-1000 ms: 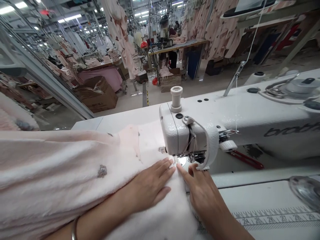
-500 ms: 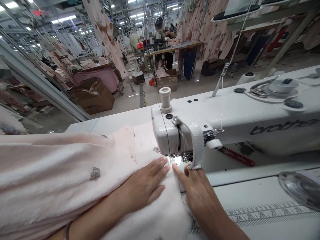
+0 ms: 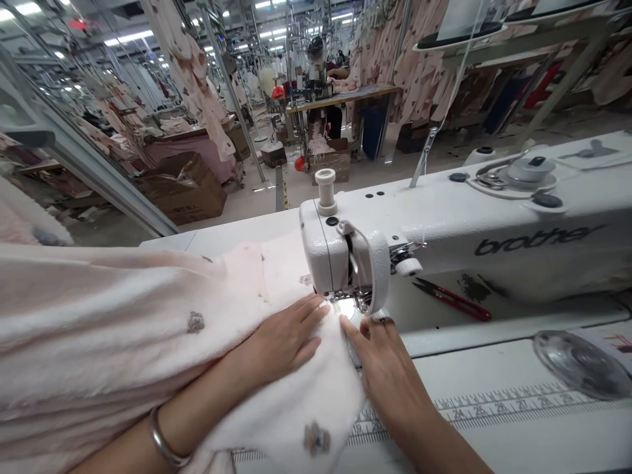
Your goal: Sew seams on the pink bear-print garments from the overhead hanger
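Note:
Pale pink plush fabric (image 3: 232, 276) with small flower prints runs across the sewing machine bed, its right edge under the needle area of the white sewing machine (image 3: 340, 257). My left hand (image 3: 284, 339) lies flat on this fabric, fingers stretched toward the presser foot area, holding nothing. To its right, my right hand (image 3: 382, 355) rests at the fabric's edge. One of its fingers reaches out onto the cloth, while others bend beside the machine's lit plate. The needle and presser foot are mostly hidden by the machine head.
Red-handled thread snips (image 3: 459, 301) lie under the machine arm. A clear round dish (image 3: 577, 362) sits at the right, beyond a printed ruler (image 3: 494, 408) along the table's front. Behind the table stand a cardboard box (image 3: 185, 191) and another workstation (image 3: 345, 97) with a person.
The view has shifted slightly. The fabric's lower corner has drawn up, showing another flower print and more ruler. Both hands appear a little higher, and my left wrist's bangle is in full view.

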A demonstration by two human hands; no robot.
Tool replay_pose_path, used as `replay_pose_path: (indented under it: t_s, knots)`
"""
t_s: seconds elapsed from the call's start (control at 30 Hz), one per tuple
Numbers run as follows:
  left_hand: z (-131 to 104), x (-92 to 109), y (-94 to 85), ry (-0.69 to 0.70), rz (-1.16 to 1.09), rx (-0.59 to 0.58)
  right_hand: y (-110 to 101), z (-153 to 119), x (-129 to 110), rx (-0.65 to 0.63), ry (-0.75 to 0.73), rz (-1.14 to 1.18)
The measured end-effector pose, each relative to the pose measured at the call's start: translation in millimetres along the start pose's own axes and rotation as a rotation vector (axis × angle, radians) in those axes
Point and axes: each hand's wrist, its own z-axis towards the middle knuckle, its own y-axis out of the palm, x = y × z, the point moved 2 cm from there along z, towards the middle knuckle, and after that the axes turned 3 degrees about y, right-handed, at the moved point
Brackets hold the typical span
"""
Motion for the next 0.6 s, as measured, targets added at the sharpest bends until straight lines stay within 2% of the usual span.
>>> replay_pose_path:
  t_s: [0.2, 0.37, 0.5, 0.57, 0.6]
  knots:
    - [-3, 1, 1.9, 0.020, 0.001, 0.030, -6, -10, -10, 0.047, -0.085, 0.007]
    - [-1, 2, 2.3, 0.039, 0.032, 0.069, 4, -24, -32, 0.083, -0.095, -0.126]
    - [-6, 0, -0.7, -0.046, 0.012, 0.146, 6, -23, -50, 0.060, -0.087, -0.107]
    - [-25, 4, -7.9, -0.112, 0.014, 0.124, -6, -26, -39, 0.017, -0.146, -0.013]
    - [-39, 9, -13.2, -0.140, 0.013, 0.105, -16, -30, -24, 0.001, -0.163, 0.039]
